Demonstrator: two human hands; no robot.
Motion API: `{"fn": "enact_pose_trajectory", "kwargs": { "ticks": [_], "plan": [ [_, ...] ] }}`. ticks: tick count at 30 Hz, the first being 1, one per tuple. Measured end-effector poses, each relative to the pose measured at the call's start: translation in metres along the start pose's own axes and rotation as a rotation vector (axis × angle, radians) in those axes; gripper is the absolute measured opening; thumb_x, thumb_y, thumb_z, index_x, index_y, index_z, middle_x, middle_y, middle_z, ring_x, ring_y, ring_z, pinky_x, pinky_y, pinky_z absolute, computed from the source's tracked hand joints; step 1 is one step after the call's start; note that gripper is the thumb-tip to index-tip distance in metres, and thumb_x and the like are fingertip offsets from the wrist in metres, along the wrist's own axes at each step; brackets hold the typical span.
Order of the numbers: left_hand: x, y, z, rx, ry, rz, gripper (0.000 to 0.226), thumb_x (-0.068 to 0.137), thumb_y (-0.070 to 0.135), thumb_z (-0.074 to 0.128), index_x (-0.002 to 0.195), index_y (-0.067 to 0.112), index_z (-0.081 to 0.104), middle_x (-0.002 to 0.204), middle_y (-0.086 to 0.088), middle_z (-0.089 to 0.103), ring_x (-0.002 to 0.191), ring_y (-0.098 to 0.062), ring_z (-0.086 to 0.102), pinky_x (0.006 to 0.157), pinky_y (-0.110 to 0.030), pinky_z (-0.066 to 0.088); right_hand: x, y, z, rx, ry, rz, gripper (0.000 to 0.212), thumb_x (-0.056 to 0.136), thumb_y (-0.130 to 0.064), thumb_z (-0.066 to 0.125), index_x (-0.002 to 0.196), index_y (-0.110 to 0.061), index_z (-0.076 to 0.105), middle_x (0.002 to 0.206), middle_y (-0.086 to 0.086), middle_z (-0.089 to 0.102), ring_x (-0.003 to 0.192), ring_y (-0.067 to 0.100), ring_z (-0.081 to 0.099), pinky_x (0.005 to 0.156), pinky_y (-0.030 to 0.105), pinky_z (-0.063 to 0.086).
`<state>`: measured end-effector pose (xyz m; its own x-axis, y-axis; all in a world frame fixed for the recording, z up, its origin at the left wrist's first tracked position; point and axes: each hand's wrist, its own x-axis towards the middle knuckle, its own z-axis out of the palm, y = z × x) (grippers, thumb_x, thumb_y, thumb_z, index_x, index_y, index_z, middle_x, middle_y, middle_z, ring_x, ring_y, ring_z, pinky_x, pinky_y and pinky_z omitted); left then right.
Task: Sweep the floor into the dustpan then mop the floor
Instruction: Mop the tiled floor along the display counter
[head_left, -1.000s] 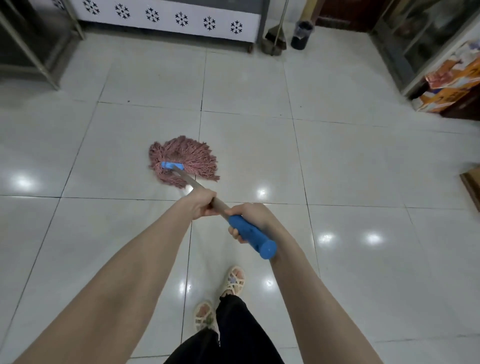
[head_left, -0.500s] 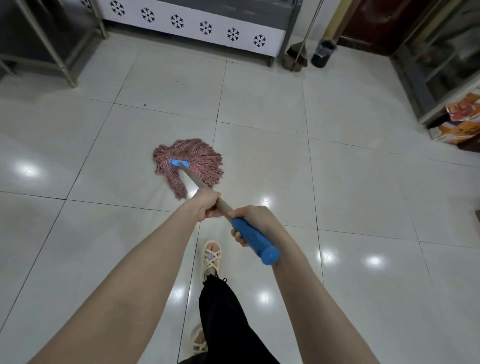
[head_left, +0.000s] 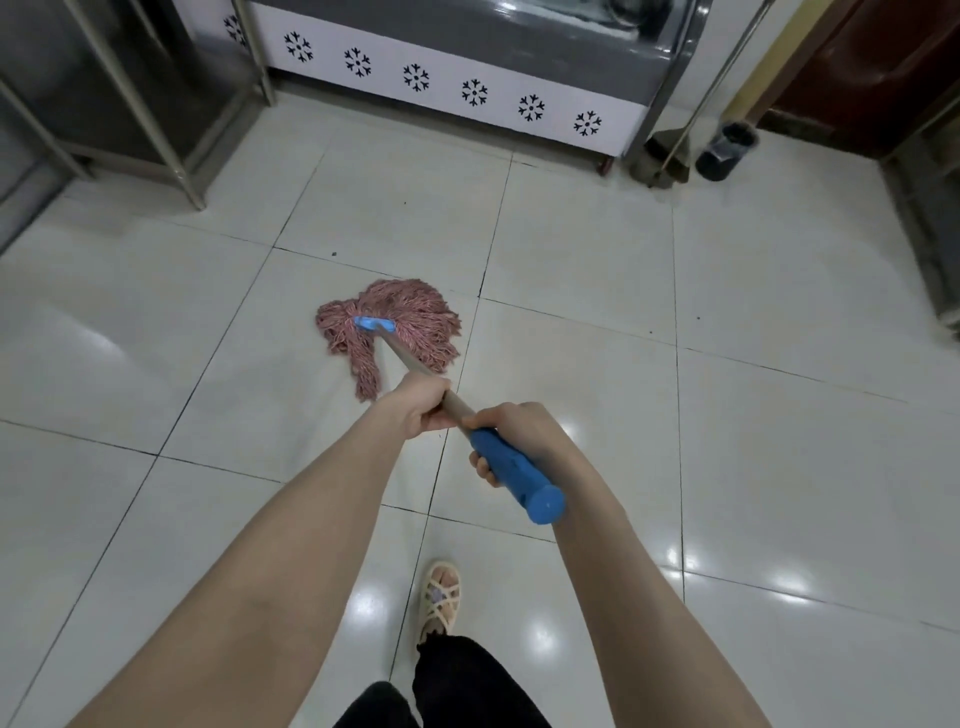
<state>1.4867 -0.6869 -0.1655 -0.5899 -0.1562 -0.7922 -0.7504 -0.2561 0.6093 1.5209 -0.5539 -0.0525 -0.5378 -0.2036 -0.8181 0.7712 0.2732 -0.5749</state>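
Note:
A mop with a pink string head (head_left: 415, 322) and a blue clamp lies spread on the glossy white tile floor (head_left: 597, 395), just ahead of me. My left hand (head_left: 421, 408) grips the bare mop shaft below the head. My right hand (head_left: 519, 431) grips the blue handle grip (head_left: 514, 475) at the shaft's near end. A broom and dustpan (head_left: 667, 156) lean at the far right by the counter's corner.
A steel counter with a white snowflake-patterned panel (head_left: 441, 83) runs along the back. Metal table legs (head_left: 156, 119) stand at the far left. A small black bin (head_left: 727, 150) sits beside the broom. My sandalled foot (head_left: 440, 597) is below the hands.
I have stepped forward; the counter and table legs are closer. The mop head has been pushed forward with me, its strands trailing back toward me. Both hands keep their grip.

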Motion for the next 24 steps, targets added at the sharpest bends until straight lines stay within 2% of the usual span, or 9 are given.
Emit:
{"fn": "enact_pose_trajectory", "kwargs": {
  "ticks": [3, 10, 17, 18, 24],
  "plan": [
    [0.033, 0.036, -0.009, -0.006, 0.032, 0.001, 0.030, 0.096, 0.003, 0.039, 0.124, -0.002, 0.048, 0.077, -0.008, 0.053, 0.063, -0.016, 0.057, 0.040, -0.024, 0.052, 0.028, -0.042, 0.008, -0.032, -0.012, -0.012, 0.018, 0.088, -0.004, 0.058, 0.102, 0.006, 0.052, 0.068, 0.016, 0.053, 0.028, 0.014, 0.049, 0.034, 0.018, 0.040],
    [0.107, 0.113, -0.035, 0.006, 0.057, 0.010, 0.047, 0.093, -0.001, 0.035, 0.140, -0.005, 0.034, 0.073, -0.010, 0.051, 0.055, -0.017, 0.057, 0.036, -0.024, 0.049, 0.092, -0.129, 0.024, -0.122, -0.032, 0.009, 0.014, 0.088, -0.005, 0.058, 0.096, 0.006, 0.054, 0.063, 0.016, 0.053, 0.029, 0.014, 0.049, 0.034, 0.018, 0.041],
    [0.195, 0.205, -0.082, 0.016, 0.064, 0.013, 0.045, 0.095, 0.003, 0.036, 0.140, -0.004, 0.033, 0.078, -0.010, 0.050, 0.060, -0.018, 0.055, 0.036, -0.024, 0.049, 0.172, -0.228, 0.064, -0.163, -0.030, 0.017, 0.013, 0.090, -0.007, 0.058, 0.095, 0.005, 0.053, 0.061, 0.015, 0.053, 0.028, 0.014, 0.048, 0.033, 0.017, 0.040],
    [0.221, 0.239, -0.104, 0.028, 0.056, -0.004, 0.046, 0.095, 0.003, 0.036, 0.141, -0.003, 0.032, 0.078, -0.010, 0.050, 0.061, -0.019, 0.055, 0.036, -0.023, 0.049, 0.200, -0.261, 0.084, -0.152, -0.042, 0.040, 0.012, 0.091, -0.006, 0.057, 0.095, 0.005, 0.053, 0.061, 0.015, 0.053, 0.028, 0.013, 0.047, 0.033, 0.017, 0.040],
    [0.286, 0.320, -0.165, 0.051, 0.095, -0.017, 0.043, 0.095, 0.006, 0.039, 0.138, 0.001, 0.036, 0.079, -0.009, 0.054, 0.064, -0.019, 0.058, 0.037, -0.023, 0.048, 0.264, -0.342, 0.145, -0.148, -0.027, 0.038, 0.011, 0.092, -0.007, 0.055, 0.090, 0.003, 0.053, 0.060, 0.014, 0.052, 0.028, 0.013, 0.047, 0.034, 0.017, 0.041]
  ]
}}
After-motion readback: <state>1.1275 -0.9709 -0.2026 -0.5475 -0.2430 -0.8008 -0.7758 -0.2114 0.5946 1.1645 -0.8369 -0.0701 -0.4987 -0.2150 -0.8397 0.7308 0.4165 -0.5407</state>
